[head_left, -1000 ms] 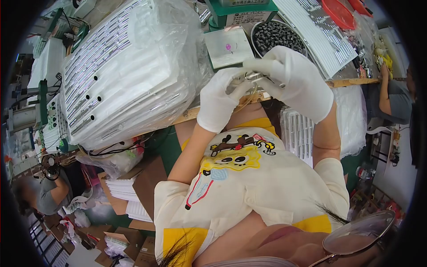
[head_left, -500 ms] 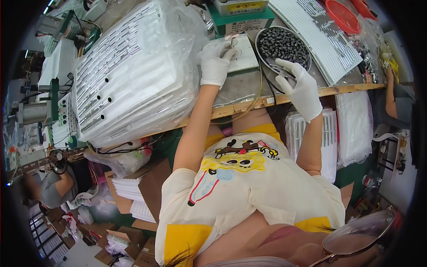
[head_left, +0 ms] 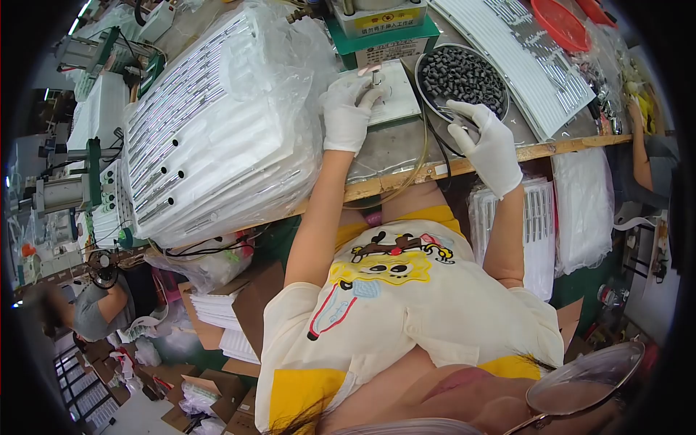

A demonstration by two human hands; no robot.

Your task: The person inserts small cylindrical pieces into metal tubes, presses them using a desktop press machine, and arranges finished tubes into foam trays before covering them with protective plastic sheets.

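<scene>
Both hands wear white gloves. My left hand [head_left: 346, 114] is over the left part of a white plate [head_left: 397, 93] in front of the green machine, thumb and fingers pinched round a small metal piece [head_left: 376, 75]. Beside the front rim of a round bowl [head_left: 422, 85] of black plastic pieces [head_left: 464, 76], my right hand [head_left: 487, 147] is closed on a thin metal tool [head_left: 462, 122], perhaps tweezers. Its exact shape is hard to make out.
A green machine base [head_left: 384, 49] stands behind the plate. Plastic-wrapped trays of metal tubes [head_left: 217, 138] fill the left; another tray [head_left: 533, 72] and red basket [head_left: 560, 24] lie right. Cables cross the wooden table edge [head_left: 391, 181]. Co-workers [head_left: 98, 308] [head_left: 649, 163] are at both sides.
My hands were together over the table edge and have separated. The left moved to the white plate with a small metal piece, the right to the bowl's front rim.
</scene>
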